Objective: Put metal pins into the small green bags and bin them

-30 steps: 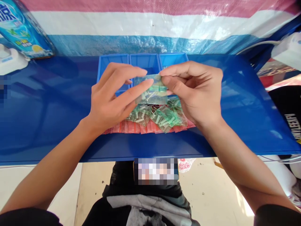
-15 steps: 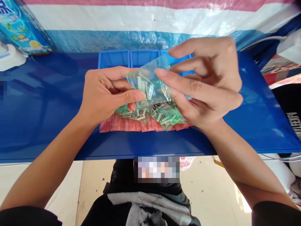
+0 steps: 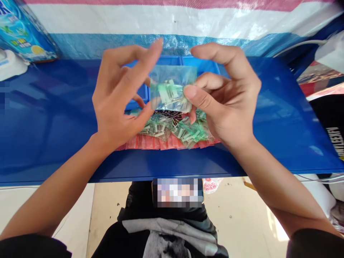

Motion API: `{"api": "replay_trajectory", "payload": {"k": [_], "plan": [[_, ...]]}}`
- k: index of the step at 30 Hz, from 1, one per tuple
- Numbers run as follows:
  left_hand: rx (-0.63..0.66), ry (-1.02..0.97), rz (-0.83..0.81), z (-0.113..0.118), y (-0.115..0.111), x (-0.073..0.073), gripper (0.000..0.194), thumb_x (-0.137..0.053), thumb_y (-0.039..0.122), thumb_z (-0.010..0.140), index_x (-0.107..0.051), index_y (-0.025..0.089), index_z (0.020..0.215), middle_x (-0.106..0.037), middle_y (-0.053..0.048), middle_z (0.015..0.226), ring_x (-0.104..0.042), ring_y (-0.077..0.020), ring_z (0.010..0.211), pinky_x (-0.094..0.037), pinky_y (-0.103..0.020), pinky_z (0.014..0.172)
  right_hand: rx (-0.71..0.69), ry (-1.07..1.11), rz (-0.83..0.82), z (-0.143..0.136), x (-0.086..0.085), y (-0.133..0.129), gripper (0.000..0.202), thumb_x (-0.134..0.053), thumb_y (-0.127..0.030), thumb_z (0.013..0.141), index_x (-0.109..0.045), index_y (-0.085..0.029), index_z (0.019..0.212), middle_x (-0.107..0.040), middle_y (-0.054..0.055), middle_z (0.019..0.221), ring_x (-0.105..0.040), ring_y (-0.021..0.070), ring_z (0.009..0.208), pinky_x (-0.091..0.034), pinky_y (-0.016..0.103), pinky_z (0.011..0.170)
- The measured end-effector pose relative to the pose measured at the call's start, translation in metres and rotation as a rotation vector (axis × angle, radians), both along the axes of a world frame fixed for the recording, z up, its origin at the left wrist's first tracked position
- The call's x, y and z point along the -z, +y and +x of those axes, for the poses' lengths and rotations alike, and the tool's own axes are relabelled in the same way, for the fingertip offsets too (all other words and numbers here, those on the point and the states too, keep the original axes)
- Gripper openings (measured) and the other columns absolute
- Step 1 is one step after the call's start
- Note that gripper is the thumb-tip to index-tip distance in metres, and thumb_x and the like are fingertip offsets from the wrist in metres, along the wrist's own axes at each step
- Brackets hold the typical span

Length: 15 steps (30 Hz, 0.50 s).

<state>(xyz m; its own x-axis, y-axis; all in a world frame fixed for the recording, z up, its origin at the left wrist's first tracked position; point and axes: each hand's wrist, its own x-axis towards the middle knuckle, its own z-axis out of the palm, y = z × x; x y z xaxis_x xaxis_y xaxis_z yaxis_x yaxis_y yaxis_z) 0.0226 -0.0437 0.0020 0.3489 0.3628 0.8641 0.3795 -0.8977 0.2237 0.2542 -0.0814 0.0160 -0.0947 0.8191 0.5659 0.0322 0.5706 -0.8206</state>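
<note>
A small clear plastic bag with green and silvery small parts hangs above the blue table. My left hand pinches its left lower edge with the thumb, index finger raised. My right hand grips its right side between thumb and fingers. Below the bag lies a pile of similar filled bags on a stack of pink bags. Blue bins stand behind, mostly hidden by my hands.
A blue and green printed pack and a white object stand at the far left. A striped woven sheet hangs behind the table. White items and cables lie at the right. My lap shows below the table edge.
The bag went from stretched flat between both hands to being lifted and turned upright. My left index finger has risen off it, and my right hand now holds its right side.
</note>
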Motion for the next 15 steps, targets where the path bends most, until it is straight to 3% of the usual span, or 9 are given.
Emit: {"api": "replay_trajectory", "payload": {"k": [2, 4, 7, 9, 12, 15], "plan": [[-0.028, 0.041, 0.08, 0.0, 0.0, 0.0, 0.049, -0.073, 0.019, 0.098, -0.068, 0.032, 0.145, -0.07, -0.004, 0.135, -0.072, -0.0205, 0.108, -0.064, -0.029, 0.08, -0.053, -0.029, -0.072, 0.0, 0.005, 0.002, 0.042, -0.077, -0.056, 0.097, -0.068, -0.032, 0.13, -0.07, -0.005, 0.083, -0.064, 0.012, 0.059, -0.054, 0.024, 0.048], [-0.011, 0.011, 0.062, 0.002, -0.005, -0.003, 0.036, -0.074, 0.016, 0.098, -0.077, 0.032, 0.13, -0.078, 0.0, 0.121, -0.074, -0.0169, 0.1, -0.061, -0.028, 0.081, -0.113, -0.037, -0.091, 0.001, 0.007, 0.002, 0.034, -0.07, -0.053, 0.102, -0.07, -0.031, 0.127, -0.07, -0.004, 0.08, -0.067, 0.0143, 0.064, -0.055, 0.025, 0.049], [0.003, -0.182, -0.241, 0.005, -0.012, -0.011, 0.009, -0.08, 0.021, 0.097, -0.086, 0.028, 0.096, -0.078, 0.005, 0.079, -0.068, -0.0084, 0.065, -0.048, -0.023, 0.059, -0.068, -0.051, 0.04, 0.001, 0.001, -0.001, 0.029, -0.061, -0.035, 0.108, -0.071, -0.034, 0.135, -0.068, -0.001, 0.084, -0.063, 0.0147, 0.066, -0.051, 0.027, 0.05], [0.107, -0.306, -0.527, 0.006, -0.015, -0.013, 0.017, -0.082, 0.022, 0.096, -0.084, 0.023, 0.08, -0.073, 0.004, 0.064, -0.064, -0.0088, 0.054, -0.047, -0.024, 0.052, 0.077, -0.201, 0.251, 0.002, -0.005, -0.003, 0.041, -0.062, -0.026, 0.105, -0.067, -0.039, 0.143, -0.066, 0.0, 0.092, -0.061, 0.0163, 0.074, -0.05, 0.029, 0.056], [0.373, -0.387, -0.752, 0.004, -0.014, -0.011, 0.013, -0.082, 0.017, 0.094, -0.084, 0.019, 0.082, -0.075, 0.001, 0.067, -0.068, -0.0133, 0.05, -0.055, -0.025, 0.047, 0.283, -0.512, 0.481, 0.005, -0.013, -0.006, 0.032, -0.069, -0.027, 0.102, -0.075, -0.036, 0.132, -0.067, 0.005, 0.105, -0.065, 0.0215, 0.094, -0.052, 0.032, 0.062], [0.504, -0.358, -0.912, 0.003, -0.015, -0.009, 0.007, -0.08, 0.024, 0.097, -0.085, 0.021, 0.093, -0.078, -0.001, 0.075, -0.072, -0.0157, 0.052, -0.059, -0.025, 0.047, 0.33, -0.535, 0.626, 0.009, -0.015, -0.005, 0.015, -0.071, -0.026, 0.101, -0.082, -0.029, 0.111, -0.069, 0.007, 0.113, -0.068, 0.0234, 0.1, -0.055, 0.033, 0.061]]}}
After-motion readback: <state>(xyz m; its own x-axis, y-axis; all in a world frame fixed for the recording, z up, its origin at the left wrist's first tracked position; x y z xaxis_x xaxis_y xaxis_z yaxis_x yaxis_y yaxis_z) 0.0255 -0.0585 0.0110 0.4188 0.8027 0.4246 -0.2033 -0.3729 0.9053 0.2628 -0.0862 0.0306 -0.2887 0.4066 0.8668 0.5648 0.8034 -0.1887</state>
